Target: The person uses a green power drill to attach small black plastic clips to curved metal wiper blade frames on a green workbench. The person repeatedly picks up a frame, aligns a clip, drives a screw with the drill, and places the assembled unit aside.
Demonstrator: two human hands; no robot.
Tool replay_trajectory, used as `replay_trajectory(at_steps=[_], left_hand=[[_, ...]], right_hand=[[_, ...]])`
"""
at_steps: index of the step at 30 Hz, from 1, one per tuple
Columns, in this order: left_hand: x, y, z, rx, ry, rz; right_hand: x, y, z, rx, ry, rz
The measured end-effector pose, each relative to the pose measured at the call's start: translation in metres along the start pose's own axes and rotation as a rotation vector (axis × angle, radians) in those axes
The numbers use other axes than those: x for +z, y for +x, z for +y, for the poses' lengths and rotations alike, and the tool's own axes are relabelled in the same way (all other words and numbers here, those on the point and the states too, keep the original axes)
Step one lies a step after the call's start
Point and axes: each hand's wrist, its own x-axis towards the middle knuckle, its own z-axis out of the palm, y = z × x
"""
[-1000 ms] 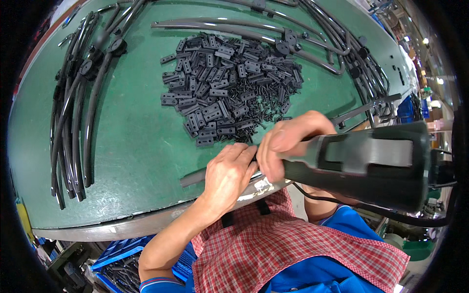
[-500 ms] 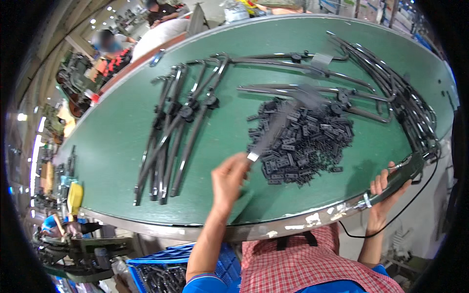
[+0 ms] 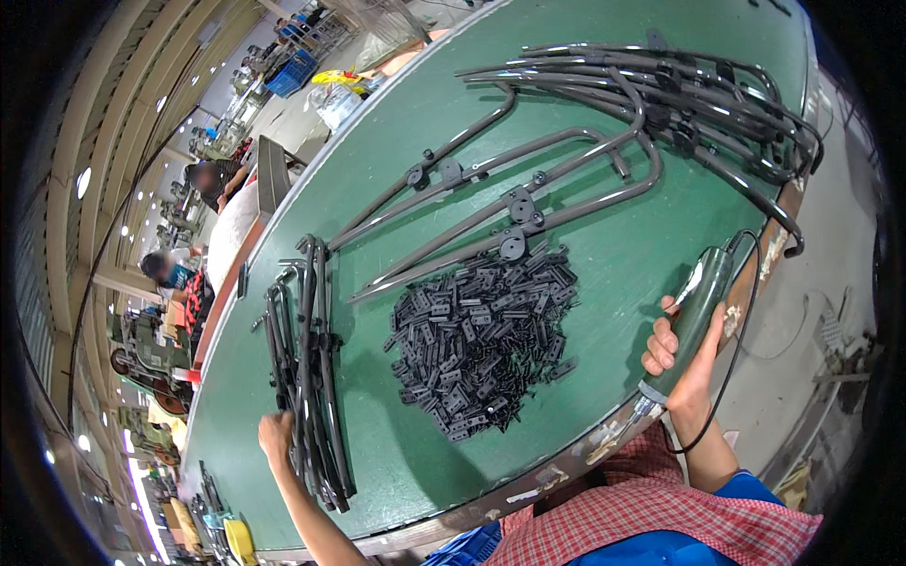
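My right hand (image 3: 681, 363) is wrapped round a dark green electric screwdriver (image 3: 700, 316) at the table's near right edge. Its silver tip points down toward me, and a black cord runs off its other end. My left hand (image 3: 276, 436) is closed on a black tube frame at the outer side of the left stack of tube frames (image 3: 326, 406); its fingertips are partly hidden. Two bent black tube frames (image 3: 557, 174) with round black joints lie across the middle. Just nearer than these is a heap of small black plastic pieces and screws (image 3: 472, 340).
More bent tube frames (image 3: 679, 90) are piled at the far right of the green table (image 3: 585, 443). A yellow object (image 3: 238, 542) sits at the lower left. Below the near edge a blue crate (image 3: 472, 545) shows. Other people (image 3: 212, 179) sit beyond the far edge.
My left hand has moved from beside the heap, with a blurred dark bar in it, to the left stack. The view has turned; my right hand still holds the screwdriver.
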Motion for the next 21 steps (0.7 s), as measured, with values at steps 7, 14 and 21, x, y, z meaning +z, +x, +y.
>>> replay_trajectory(at_steps=[7, 14, 21], left_hand=[[0.003, 0.028, 0.349, 1.109, -0.444, 0.122], [-0.033, 0.078, 0.385, 1.005, -0.357, 0.169], [-0.098, -0.060, 0.340, 0.962, -0.439, -0.428]], right_hand=[[0.000, -0.003, -0.003, -0.043, -0.024, 0.069], [-0.001, 0.000, -0.005, 0.037, 0.016, 0.006], [-0.004, -0.002, -0.005, -0.020, -0.022, 0.004]])
